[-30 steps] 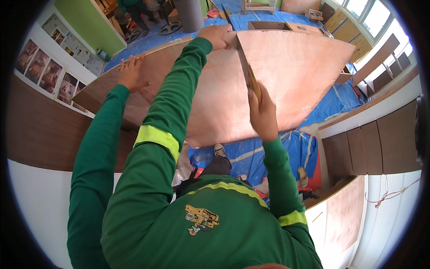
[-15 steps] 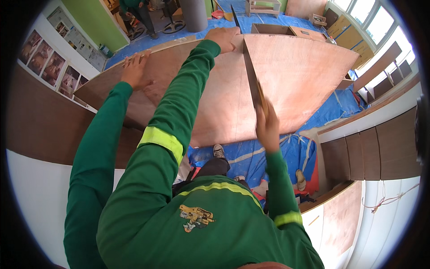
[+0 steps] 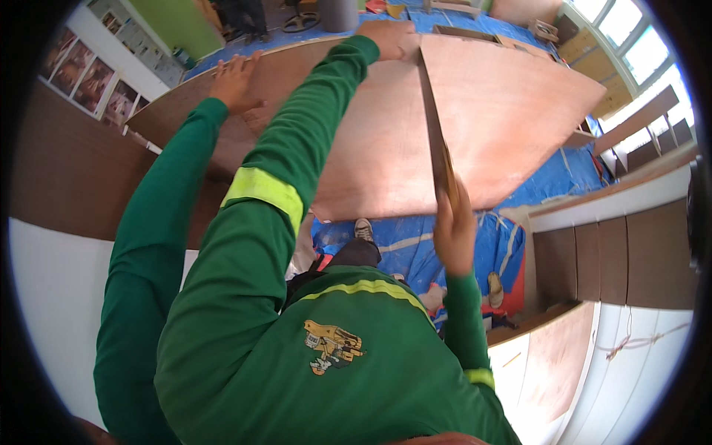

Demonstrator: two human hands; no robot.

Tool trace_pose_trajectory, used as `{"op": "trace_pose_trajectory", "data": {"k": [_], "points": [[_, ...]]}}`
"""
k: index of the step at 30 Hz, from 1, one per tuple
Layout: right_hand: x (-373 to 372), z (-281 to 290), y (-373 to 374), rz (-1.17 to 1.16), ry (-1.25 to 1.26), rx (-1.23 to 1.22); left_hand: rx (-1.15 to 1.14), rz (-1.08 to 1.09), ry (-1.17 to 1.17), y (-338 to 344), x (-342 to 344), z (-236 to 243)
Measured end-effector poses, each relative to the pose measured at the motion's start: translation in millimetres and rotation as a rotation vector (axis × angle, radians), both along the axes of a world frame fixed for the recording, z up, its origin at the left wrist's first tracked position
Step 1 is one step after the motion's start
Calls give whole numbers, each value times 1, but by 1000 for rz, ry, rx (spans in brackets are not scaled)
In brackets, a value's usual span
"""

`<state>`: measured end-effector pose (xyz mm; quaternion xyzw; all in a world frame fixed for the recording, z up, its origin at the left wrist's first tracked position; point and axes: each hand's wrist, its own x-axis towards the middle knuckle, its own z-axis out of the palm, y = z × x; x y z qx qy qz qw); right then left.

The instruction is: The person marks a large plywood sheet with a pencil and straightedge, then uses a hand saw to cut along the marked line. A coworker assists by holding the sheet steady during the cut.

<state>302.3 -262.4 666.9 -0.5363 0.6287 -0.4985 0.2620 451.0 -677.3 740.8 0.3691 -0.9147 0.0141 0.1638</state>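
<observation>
A handsaw (image 3: 433, 122) with a long dark blade is in my right hand (image 3: 455, 230), its fingers wrapped around the handle. The blade runs away from me over a large reddish-brown plywood sheet (image 3: 371, 141), and its far end meets the sheet's far edge. Right beside that point, my left hand (image 3: 389, 38) grips the far edge, its fingers partly hidden behind the wood. Farther left, a co-worker's hand (image 3: 236, 83) in a green sleeve rests spread on the same sheet.
Blue tarpaulin (image 3: 404, 248) covers the floor under the sheet. Brown panels (image 3: 608, 256) line the right side. A wooden frame (image 3: 467, 35) lies beyond the sheet. Another person's legs (image 3: 248, 18) show at the far left. A shoe (image 3: 495, 289) rests near the tarpaulin's right edge.
My right hand has drawn the saw back toward me; its tip no longer sticks out past the far edge. My left hand keeps its grip. The whole view has shifted slightly.
</observation>
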Motion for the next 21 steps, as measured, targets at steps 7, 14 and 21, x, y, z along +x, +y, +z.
{"op": "trace_pose_trajectory", "data": {"k": [7, 14, 21], "points": [[-13, -23, 103, -11, -136, 60, -313, 271, 52, 17, -34, -38], [1, -3, -149, 18, -64, -283, -311, 243, 122, 34, -26, -31], [-4, 7, -150, 34, -32, -254, -281, 271, 14, 29, -28, -29]]}}
